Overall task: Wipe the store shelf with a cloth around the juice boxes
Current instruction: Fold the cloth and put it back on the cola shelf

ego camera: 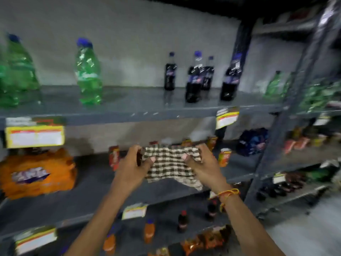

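While both arms reach forward, the left hand (132,164) and right hand (203,166) each pinch a top corner of the checked cloth (170,164), stretched above the middle shelf (92,182), with juice boxes (224,157) just behind.

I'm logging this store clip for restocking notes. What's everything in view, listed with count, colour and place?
green bottles: at least two, green with blue caps, top shelf left; more at far right, blurred
dark soda bottles: four, black with blue caps, top shelf centre
juice boxes: several, orange-red, middle shelf behind the cloth
orange shrink-wrapped pack: one, middle shelf left
blue packets: a pile, middle shelf right
small bottles: several, orange and dark, bottom shelf
price tags: several, yellow and white, shelf edges
checked cloth: one, brown and white, held above middle shelf
left hand: grips cloth's left edge
right hand: grips cloth's right edge, thread band on wrist
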Demonstrator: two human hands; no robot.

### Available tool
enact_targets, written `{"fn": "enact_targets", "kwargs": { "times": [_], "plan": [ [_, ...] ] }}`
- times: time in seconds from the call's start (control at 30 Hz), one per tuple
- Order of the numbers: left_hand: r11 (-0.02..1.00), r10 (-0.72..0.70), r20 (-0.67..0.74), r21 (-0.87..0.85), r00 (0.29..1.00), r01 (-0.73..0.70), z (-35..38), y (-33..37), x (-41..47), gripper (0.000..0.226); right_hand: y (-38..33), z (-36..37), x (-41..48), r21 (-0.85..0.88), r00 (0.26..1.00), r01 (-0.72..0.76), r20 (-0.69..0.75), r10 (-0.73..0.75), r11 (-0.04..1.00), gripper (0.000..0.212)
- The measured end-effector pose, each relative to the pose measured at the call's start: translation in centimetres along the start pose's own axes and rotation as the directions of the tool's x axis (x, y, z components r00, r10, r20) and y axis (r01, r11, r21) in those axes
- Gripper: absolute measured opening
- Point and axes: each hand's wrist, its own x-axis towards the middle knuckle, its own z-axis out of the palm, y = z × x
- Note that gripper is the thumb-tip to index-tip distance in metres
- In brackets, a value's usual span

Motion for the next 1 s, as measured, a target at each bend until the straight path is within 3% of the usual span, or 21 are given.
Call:
{"fn": "enact_targets", "kwargs": {
  "times": [0.2, 0.33, 0.43, 0.53, 0.63, 0.87, 1.0],
  "plan": [
    [0.964, 0.213, 0.018, -0.165, 0.977, -0.208, 9.0, 15.8, 4.3, 0.017, -1.2, -18.1, 3.0, 0.075, 0.942, -0.115, -0.309, 0.132, 0.991, 0.021],
    [0.919, 0.349, 0.0, -0.197, 0.937, -0.342, 14.4, 24.1, 7.7, 0.034, -2.0, -26.7, 6.8, 0.026, 0.863, -0.084, -0.497, 0.086, 0.996, 0.029],
    [0.91, 0.385, 0.031, -0.18, 0.922, -0.374, 18.3, 28.2, 10.4, 0.041, -1.7, -30.7, 9.9, -0.041, 0.802, -0.094, -0.595, 0.051, 0.995, 0.038],
    [0.921, 0.363, 0.074, -0.176, 0.929, -0.346, 21.7, 30.2, 13.5, 0.038, 0.1, -32.8, 13.4, -0.079, 0.744, -0.088, -0.668, 0.013, 0.993, 0.033],
    [0.931, 0.335, 0.066, -0.179, 0.94, -0.319, 25.0, 30.7, 16.6, 0.036, 2.4, -34.0, 17.5, -0.094, 0.731, -0.067, -0.682, -0.015, 0.993, 0.031],
    [0.976, 0.213, 0.113, 0.029, 0.97, -0.218, 30.9, 30.3, 23.4, 0.023, 6.4, -36.1, 27.0, -0.245, 0.826, -0.09, -0.56, -0.065, 0.965, 0.043],
    [0.974, 0.176, 0.137, 0.123, 0.975, -0.193, 33.5, 30.2, 25.0, 0.016, 9.3, -37.1, 29.5, -0.371, 0.879, -0.197, -0.477, -0.004, 0.907, 0.043]
  ]
}}
